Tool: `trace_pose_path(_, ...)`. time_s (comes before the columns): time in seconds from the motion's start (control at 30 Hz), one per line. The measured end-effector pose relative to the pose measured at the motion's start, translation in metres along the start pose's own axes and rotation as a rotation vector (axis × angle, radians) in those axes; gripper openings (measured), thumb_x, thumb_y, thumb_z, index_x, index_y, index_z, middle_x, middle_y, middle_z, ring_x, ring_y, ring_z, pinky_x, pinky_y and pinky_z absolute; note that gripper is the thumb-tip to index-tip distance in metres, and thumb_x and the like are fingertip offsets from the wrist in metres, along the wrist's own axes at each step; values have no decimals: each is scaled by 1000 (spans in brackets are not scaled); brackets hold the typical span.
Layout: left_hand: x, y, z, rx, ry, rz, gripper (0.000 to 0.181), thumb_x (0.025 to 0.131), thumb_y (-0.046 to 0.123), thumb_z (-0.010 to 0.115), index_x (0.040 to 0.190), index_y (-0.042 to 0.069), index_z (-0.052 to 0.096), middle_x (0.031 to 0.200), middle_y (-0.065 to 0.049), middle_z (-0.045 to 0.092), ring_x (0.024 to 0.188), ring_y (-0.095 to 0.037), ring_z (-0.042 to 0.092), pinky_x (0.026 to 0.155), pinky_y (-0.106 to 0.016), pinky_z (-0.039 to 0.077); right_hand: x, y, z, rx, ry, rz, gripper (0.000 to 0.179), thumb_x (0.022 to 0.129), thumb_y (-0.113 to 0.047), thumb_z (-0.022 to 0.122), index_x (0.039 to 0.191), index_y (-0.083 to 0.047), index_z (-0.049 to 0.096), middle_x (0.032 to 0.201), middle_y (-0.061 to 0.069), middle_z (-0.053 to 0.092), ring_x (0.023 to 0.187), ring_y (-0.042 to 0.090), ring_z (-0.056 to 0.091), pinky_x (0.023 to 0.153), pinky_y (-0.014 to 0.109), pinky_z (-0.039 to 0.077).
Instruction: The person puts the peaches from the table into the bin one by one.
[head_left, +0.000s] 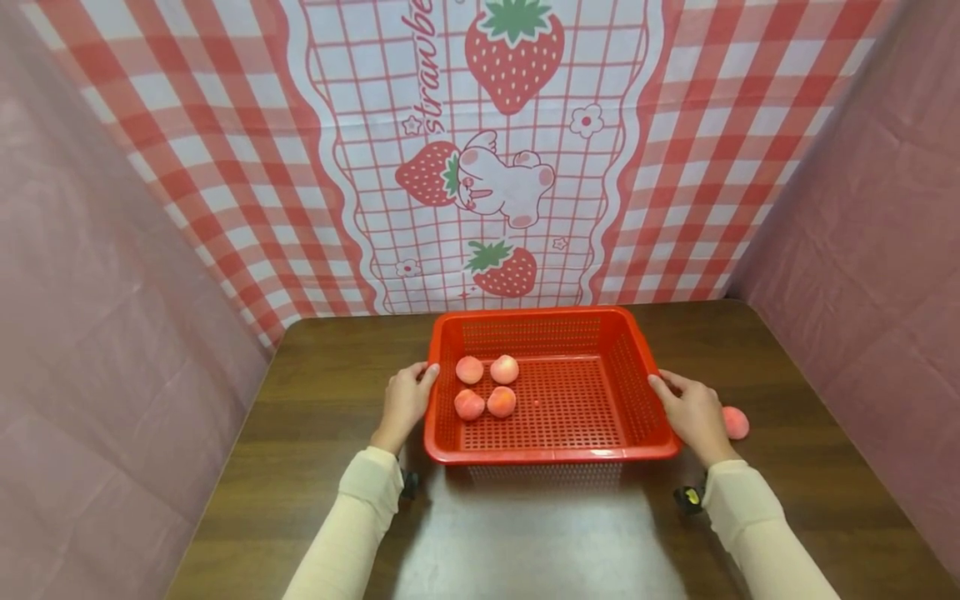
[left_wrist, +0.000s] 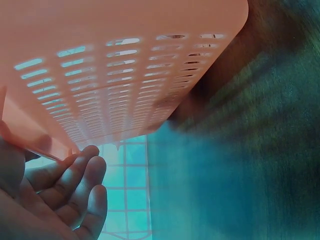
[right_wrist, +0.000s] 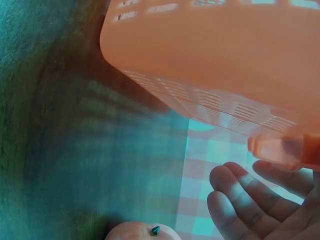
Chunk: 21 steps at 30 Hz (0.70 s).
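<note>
A red plastic basket (head_left: 551, 456) with slotted walls is at the middle of the table. My left hand (head_left: 405, 400) grips its left rim, thumb on top and fingers underneath. On the opposite side my right hand (head_left: 693, 412) holds the right rim the same way. Several peaches (head_left: 469, 405) sit in the left half of the basket. One more peach (head_left: 736, 422) lies on the table just right of my right hand; its top shows in the right wrist view, with a small green tip. Whether the basket's base touches the table I cannot tell.
The brown wooden table (head_left: 315, 467) reaches under and around the basket. Behind it hangs a checked strawberry-print cloth (head_left: 322, 208). Pink cloth walls (head_left: 847, 208) close in both sides.
</note>
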<state>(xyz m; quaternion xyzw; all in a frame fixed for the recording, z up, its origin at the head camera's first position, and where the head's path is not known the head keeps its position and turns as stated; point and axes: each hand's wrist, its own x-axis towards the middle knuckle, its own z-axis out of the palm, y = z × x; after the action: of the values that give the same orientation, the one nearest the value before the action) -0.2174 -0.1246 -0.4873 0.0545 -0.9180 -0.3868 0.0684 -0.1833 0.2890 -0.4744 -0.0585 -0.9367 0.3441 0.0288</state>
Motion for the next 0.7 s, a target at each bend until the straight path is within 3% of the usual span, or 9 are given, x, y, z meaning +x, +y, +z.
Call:
trace_pose_path(0.47, -1, 2, 0, -23, 12, 2, 37, 98, 31, 57, 117, 2, 69, 111, -19, 71, 101, -39, 66, 90, -52, 49, 4, -2, -5, -18, 9, -44, 57, 99, -41, 52, 130, 6, 57, 115, 31, 65, 89, 37, 68, 81, 51, 55)
trace_pose_path(0.7, 1, 1, 1, -56, 8, -21, 39, 98, 32, 57, 120, 2, 67, 112, -18, 71, 100, -37, 66, 90, -50, 50, 7, 3, -9, -49, 6, -94, 55, 98, -42, 55, 123, 6, 62, 104, 28, 70, 82, 32, 69, 67, 36, 54)
